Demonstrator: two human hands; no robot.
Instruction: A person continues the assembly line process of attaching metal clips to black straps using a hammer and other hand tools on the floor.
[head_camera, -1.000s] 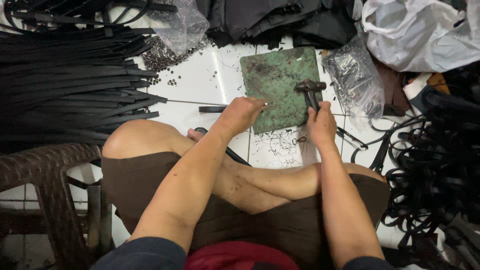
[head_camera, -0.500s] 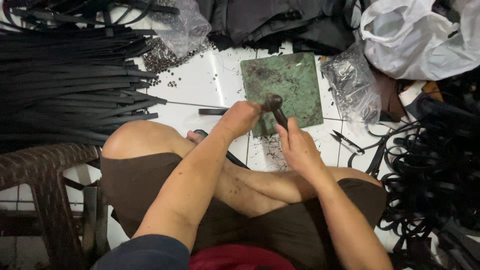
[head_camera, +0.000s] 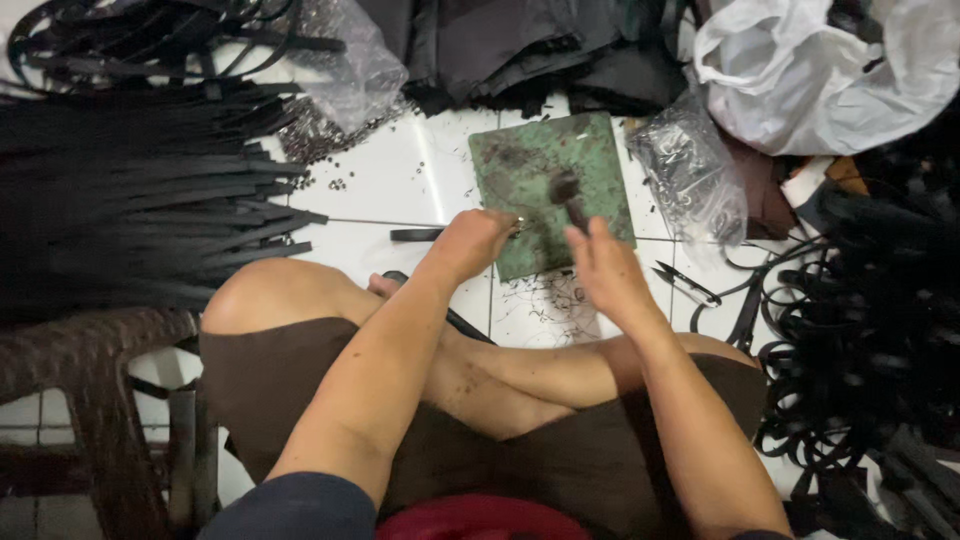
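Centrally, just above mid-frame, a hammer (head_camera: 567, 192) is held head-up over a green slab (head_camera: 590, 160) that lies on the white tiled floor (head_camera: 400, 170). The right hand (head_camera: 608, 272) is clenched round its handle, low of the slab's lower edge. The left hand (head_camera: 472, 240) rests at the slab's left lower edge, fingers pinched on a small metal piece (head_camera: 517, 224) too small to make out. A short black strap (head_camera: 415, 235) lies just left of that hand. Scissors (head_camera: 685, 283) lie on the floor right of the right hand. Clear bags (head_camera: 690, 170) of small hardware sit right of the slab and at upper left, with loose bits scattered. Black straps (head_camera: 140, 200) fill the left of the frame; more coil at right. A white bag (head_camera: 820, 70) sits upper right, dark cloth (head_camera: 520, 50) at top centre.
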